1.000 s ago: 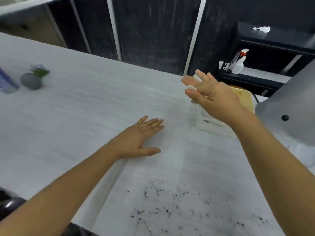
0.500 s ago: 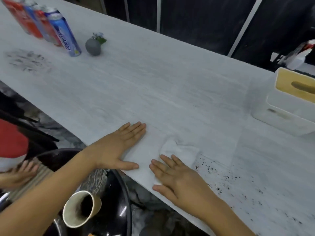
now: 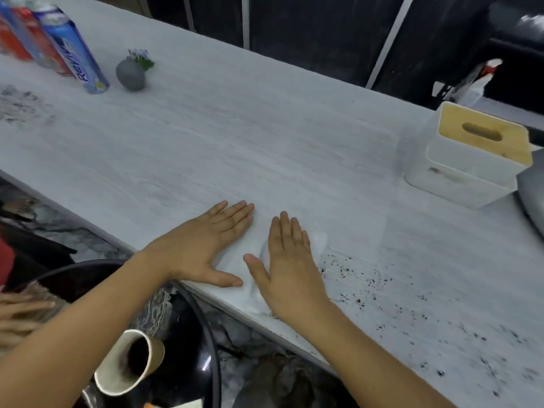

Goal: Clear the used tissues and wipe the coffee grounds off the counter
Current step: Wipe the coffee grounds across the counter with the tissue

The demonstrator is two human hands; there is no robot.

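The left hand (image 3: 206, 248) is still lying flat on the counter (image 3: 265, 142) near its front edge, fingers together and holding nothing. Just beside it, the right hand (image 3: 290, 266), fingers together, is pressing a white tissue (image 3: 319, 242) flat, having slid it leftward since half a second ago. To the right, the coffee grounds (image 3: 382, 293) are still scattered, so wiping seems barely begun.

Even, soft overhead light; pale counter (image 3: 265, 136) bright, backdrop dark. Shadows faint. Wide-angle bowing at edges; cans (image 3: 56, 45) lean outward. Motion smear on spray bottle (image 3: 474, 83), far-left edge. Overall softness.
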